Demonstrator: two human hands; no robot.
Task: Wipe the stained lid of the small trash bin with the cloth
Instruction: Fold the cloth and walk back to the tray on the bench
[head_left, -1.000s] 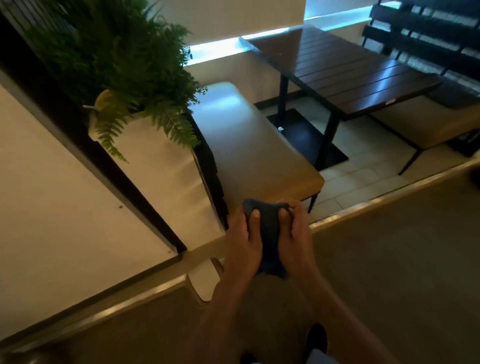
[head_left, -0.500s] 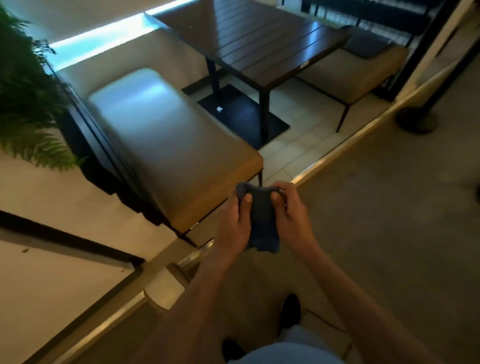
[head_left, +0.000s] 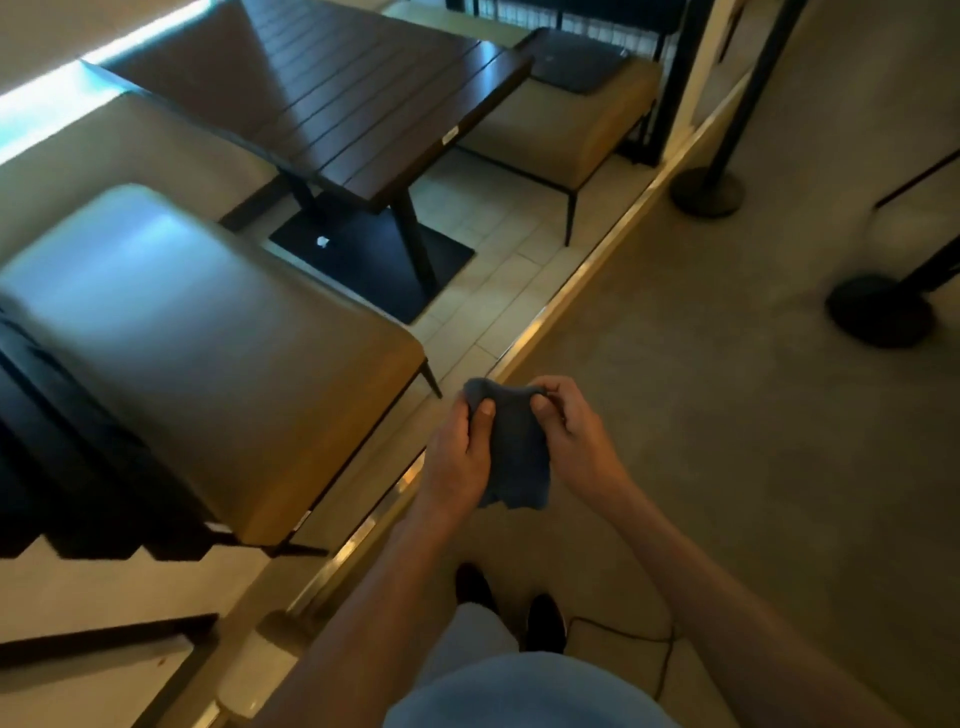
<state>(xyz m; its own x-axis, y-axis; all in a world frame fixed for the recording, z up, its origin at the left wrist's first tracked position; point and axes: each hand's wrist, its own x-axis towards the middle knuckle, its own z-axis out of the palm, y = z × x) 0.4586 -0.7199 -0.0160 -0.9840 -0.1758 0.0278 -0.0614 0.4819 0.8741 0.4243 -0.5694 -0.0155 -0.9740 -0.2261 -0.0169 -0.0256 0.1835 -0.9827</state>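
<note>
A dark blue cloth (head_left: 514, 452) hangs bunched between both hands, held out in front of my body over the carpet. My left hand (head_left: 460, 457) grips its left side, thumb pressed on the front. My right hand (head_left: 571, 431) pinches its top right edge with curled fingers. No trash bin or lid shows anywhere in the head view.
A padded bench seat (head_left: 208, 338) stands to the left, a dark slatted table (head_left: 363, 98) behind it and a second seat (head_left: 576, 119) beyond. A metal floor strip (head_left: 561, 306) divides tile from carpet. Two black stanchion bases (head_left: 878, 312) stand at right. A thin cable (head_left: 623, 631) lies by my shoes.
The view has swung right: the fern planter has left the frame and the stanchion bases have come in. Both hands keep hold of the cloth, which hangs a little more spread out.
</note>
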